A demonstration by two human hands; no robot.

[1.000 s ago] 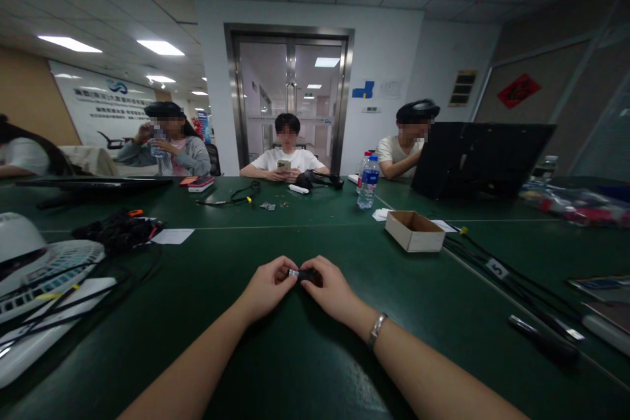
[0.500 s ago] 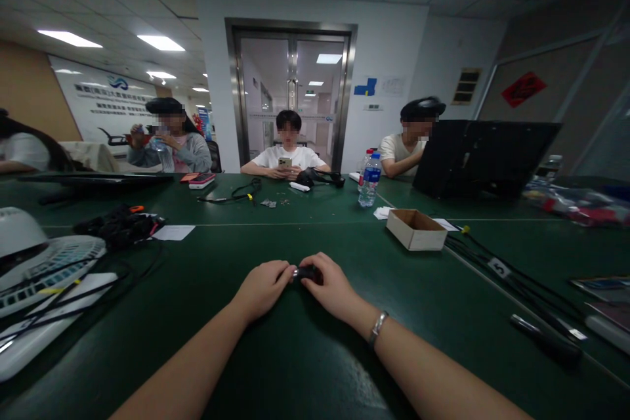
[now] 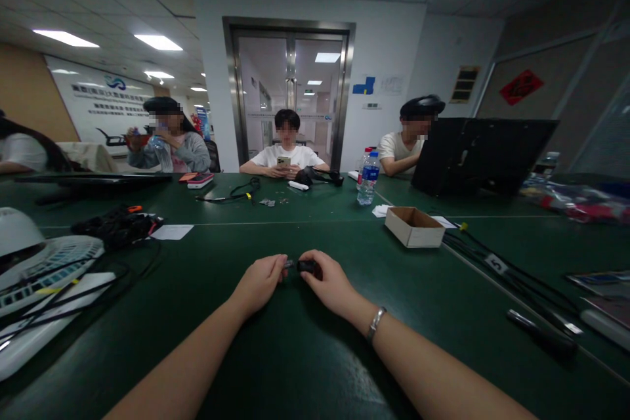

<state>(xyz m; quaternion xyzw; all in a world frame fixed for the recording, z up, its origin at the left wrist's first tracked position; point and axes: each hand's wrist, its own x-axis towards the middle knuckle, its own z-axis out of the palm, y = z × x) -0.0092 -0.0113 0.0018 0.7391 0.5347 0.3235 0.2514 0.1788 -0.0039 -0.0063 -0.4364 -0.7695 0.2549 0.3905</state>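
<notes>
Head view — left hand (image 3: 262, 281) pinches silvery piece (image 3: 289, 264), right hand (image 3: 329, 281) grips black piece (image 3: 306, 266) — narrow gap between ends.

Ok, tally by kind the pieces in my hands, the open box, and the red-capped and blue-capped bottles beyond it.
Silvery piece, in the left hand: 1
Black piece, in the right hand: 1
Open box: 1
Capped bottles: 2
Total: 5
</notes>
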